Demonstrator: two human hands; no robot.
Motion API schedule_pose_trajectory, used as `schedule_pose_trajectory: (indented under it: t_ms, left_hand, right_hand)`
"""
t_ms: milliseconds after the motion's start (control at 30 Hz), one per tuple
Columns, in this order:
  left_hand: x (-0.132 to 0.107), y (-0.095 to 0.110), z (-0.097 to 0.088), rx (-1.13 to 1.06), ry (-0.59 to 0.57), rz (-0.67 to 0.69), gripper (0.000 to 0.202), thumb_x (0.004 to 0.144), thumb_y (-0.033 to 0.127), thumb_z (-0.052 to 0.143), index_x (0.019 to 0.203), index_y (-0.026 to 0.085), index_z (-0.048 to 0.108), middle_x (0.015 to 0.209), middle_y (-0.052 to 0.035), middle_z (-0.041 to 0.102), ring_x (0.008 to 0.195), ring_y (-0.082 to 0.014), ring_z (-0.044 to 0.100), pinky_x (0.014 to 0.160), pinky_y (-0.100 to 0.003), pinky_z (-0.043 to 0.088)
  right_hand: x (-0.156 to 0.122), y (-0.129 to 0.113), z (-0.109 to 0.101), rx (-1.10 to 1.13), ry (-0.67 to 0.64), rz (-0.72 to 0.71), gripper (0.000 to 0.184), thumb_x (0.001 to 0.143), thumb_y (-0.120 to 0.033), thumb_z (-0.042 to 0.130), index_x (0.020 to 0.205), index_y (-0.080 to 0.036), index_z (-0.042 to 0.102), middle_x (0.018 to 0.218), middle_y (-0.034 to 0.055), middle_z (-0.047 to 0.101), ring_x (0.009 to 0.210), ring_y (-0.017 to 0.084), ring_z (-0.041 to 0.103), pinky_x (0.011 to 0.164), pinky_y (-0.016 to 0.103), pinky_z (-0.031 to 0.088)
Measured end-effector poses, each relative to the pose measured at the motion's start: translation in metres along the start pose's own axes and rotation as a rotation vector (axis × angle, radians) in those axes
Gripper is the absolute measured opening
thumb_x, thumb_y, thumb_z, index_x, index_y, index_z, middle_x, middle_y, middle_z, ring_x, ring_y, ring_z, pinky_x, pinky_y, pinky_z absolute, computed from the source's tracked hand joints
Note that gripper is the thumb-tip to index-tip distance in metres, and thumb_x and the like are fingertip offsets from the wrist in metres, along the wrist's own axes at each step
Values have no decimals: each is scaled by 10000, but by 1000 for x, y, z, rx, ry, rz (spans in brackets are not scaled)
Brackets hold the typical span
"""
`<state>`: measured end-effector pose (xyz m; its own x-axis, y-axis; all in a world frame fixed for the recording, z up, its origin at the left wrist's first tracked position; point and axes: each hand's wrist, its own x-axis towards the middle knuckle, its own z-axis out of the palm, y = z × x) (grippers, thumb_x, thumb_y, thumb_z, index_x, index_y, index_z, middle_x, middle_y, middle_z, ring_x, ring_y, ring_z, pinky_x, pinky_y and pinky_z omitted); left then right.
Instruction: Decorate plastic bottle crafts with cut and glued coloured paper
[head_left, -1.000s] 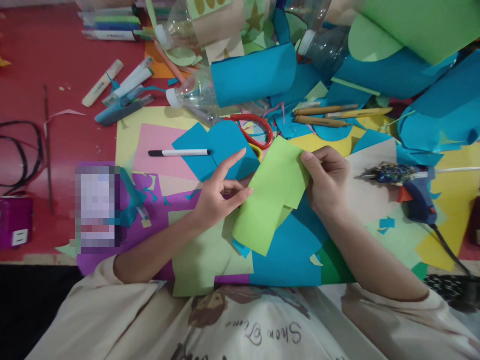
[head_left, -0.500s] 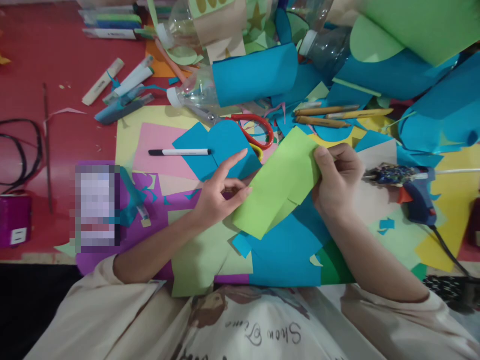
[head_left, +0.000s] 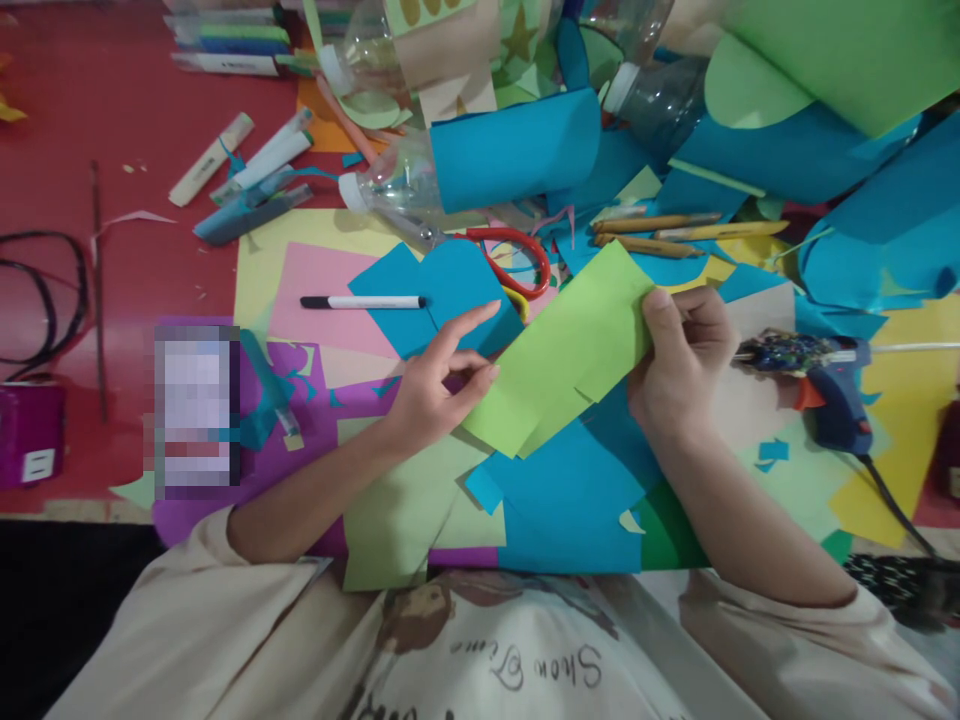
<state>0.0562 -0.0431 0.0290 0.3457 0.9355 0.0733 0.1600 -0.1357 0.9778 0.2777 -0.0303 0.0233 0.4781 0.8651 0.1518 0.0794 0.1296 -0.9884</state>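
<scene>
A folded light-green paper (head_left: 562, 360) is held up at a slant above the cluttered work surface. My right hand (head_left: 679, 350) pinches its right end between thumb and curled fingers. Close to the paper's left edge is my left hand (head_left: 442, 385), index finger stretched out and the other fingers loosely bent. Its thumb tip meets the edge in view; whether it presses on the paper is hard to see. Beneath lie blue paper (head_left: 577, 510) and pale green paper (head_left: 405, 500). A black-capped white marker (head_left: 375, 302) rests beyond my left hand on pink and blue sheets.
Red-handled scissors (head_left: 544, 265) lie beyond the paper, beside several pencils (head_left: 675, 225). At right is a blue glue gun (head_left: 836, 395) with a cord. Plastic bottles (head_left: 397, 180) and blue paper rolls (head_left: 517, 150) crowd the back. A phone (head_left: 196, 410) and markers (head_left: 259, 170) are at left.
The green paper has tilted flatter and shifted slightly right and up with my right hand. My left hand has stayed nearly in place; the paper's edge has slid a little past its thumb.
</scene>
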Motion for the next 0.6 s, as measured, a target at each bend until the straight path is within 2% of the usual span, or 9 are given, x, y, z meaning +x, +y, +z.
schedule_pose_trajectory:
  t_ms: [133, 233, 267, 333, 433, 500, 600]
  left_hand:
    - [5, 1, -4, 19, 70, -48, 460, 899, 258, 558, 1351, 219, 481, 666, 43, 599, 463, -56, 330, 434, -185, 314]
    - [11, 2, -15, 74, 76, -75, 416, 908, 257, 524, 1321, 219, 495, 711, 28, 599, 487, -64, 362, 452, -196, 321]
    - [14, 3, -20, 100, 38, -77, 416, 904, 248, 524, 1318, 217, 495, 715, 27, 599, 505, -68, 387, 469, -197, 332]
    - [18, 7, -29, 158, -79, -80, 430, 889, 237, 534, 1316, 221, 495, 701, 29, 597, 554, -84, 451, 497, -197, 347]
    - [22, 14, -37, 217, -258, -123, 457, 887, 246, 509, 1342, 217, 475, 702, 27, 605, 638, -107, 538, 544, -193, 377]
    - [22, 19, -38, 251, -354, -161, 456, 890, 255, 484, 1346, 225, 476, 716, 30, 619, 635, -104, 549, 570, -191, 395]
    - [21, 22, -37, 300, -448, -181, 455, 897, 288, 466, 1350, 244, 480, 734, 31, 646, 623, -103, 560, 580, -191, 396]
  right_hand:
    - [-2, -2, 3, 57, -24, 32, 350, 764, -410, 734, 584, -236, 488, 525, -57, 348, 493, 107, 285, 488, 289, 229]
    - [-2, -2, 3, 65, -80, 34, 165, 757, -262, 659, 664, -225, 527, 587, -49, 437, 545, 107, 393, 517, 271, 304]
    - [-2, -2, 2, 61, -108, 2, 93, 747, -223, 633, 727, -228, 542, 650, -39, 499, 597, 116, 461, 550, 271, 353]
    - [-2, -4, -1, 7, -166, -128, 166, 752, -171, 595, 893, -250, 556, 855, -6, 607, 781, 150, 579, 661, 301, 442]
    - [-4, -11, -4, -276, -299, -422, 246, 836, -154, 571, 1042, -288, 576, 1115, 44, 635, 1054, 221, 601, 852, 400, 475]
    - [-7, -15, -4, -460, -466, -583, 183, 881, -174, 575, 1012, -287, 631, 1107, 56, 671, 1069, 244, 610, 901, 433, 470]
    - [-12, -17, -1, -568, -702, -645, 128, 913, -221, 584, 981, -263, 683, 1007, 61, 732, 958, 237, 650, 857, 426, 492]
